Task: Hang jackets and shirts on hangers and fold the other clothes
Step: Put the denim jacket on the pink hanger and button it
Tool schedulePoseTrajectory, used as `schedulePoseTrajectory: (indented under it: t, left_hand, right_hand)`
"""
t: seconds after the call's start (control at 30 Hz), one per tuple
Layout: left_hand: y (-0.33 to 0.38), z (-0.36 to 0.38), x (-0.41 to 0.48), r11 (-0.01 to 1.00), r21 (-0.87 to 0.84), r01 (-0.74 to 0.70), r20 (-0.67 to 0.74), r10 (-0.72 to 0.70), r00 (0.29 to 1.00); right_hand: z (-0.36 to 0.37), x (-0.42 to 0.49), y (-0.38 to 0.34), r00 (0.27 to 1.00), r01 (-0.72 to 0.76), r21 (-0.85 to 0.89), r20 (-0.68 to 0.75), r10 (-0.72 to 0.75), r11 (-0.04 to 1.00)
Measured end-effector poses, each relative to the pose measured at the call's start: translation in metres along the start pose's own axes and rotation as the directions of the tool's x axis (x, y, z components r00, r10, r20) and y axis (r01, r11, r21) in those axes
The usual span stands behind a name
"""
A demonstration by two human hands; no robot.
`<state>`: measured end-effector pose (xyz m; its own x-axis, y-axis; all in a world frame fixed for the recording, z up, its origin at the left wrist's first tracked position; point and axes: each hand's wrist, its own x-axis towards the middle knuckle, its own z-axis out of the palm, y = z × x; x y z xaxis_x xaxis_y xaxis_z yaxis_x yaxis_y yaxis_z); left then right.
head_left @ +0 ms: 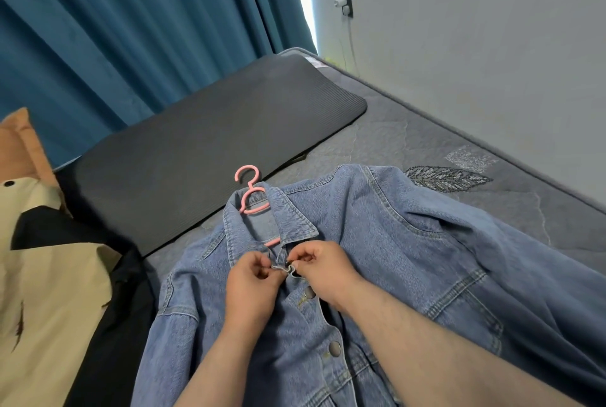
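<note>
A blue denim jacket (377, 242) lies front-up on the grey mattress (410, 131). A pink plastic hanger (251, 196) sits inside its collar, hook pointing up past the neck. My left hand (252, 285) pinches the left front edge just below the collar. My right hand (323, 270) pinches the right front edge at the top button. Both hands meet at the placket, fingers curled on the denim. Two metal buttons show lower down the front.
A dark ribbed mat (203, 144) covers the mattress behind the jacket. A cream and black garment (55, 292) lies at the left, with an orange cloth (19, 141) above it. Blue curtains (131, 29) hang behind; a grey wall with a socket (345, 5) stands right.
</note>
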<state>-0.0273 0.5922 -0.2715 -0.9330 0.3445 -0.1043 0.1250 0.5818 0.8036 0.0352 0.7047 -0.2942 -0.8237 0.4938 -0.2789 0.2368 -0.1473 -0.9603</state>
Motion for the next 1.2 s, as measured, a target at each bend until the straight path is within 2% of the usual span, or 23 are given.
schedulePoseTrajectory:
  t: [0.2, 0.5, 0.67, 0.83, 1.0, 1.2]
  left_hand:
    - [-0.003, 0.004, -0.006, 0.998, -0.062, -0.018, -0.109, 0.011, 0.994]
    - [0.001, 0.012, -0.015, 0.991, -0.108, -0.074, -0.164, 0.056, 0.985]
    - [0.002, 0.016, -0.017, 0.995, 0.0, -0.1, -0.164, 0.099, 0.981]
    - [0.0, 0.021, -0.019, 0.99, 0.081, -0.117, -0.19, 0.131, 0.973]
    - [-0.003, 0.025, -0.019, 0.988, 0.079, -0.13, -0.197, 0.143, 0.97]
    - [-0.002, 0.027, -0.012, 0.998, -0.005, -0.061, -0.191, 0.059, 0.98]
  right_hand:
    - [0.0, 0.001, 0.003, 0.999, 0.03, -0.034, -0.008, -0.031, 0.999]
    - [0.001, -0.001, 0.004, 0.999, 0.02, -0.066, -0.04, -0.022, 0.998]
    - [-0.003, -0.004, -0.004, 0.998, -0.07, 0.041, 0.007, 0.069, 0.997]
    - [0.002, 0.002, -0.007, 0.996, -0.064, -0.161, -0.077, 0.053, 0.985]
    - [0.001, 0.002, -0.01, 0.992, -0.115, -0.131, -0.075, 0.106, 0.985]
    - [0.005, 0.008, -0.007, 0.989, -0.125, -0.127, -0.097, 0.113, 0.984]
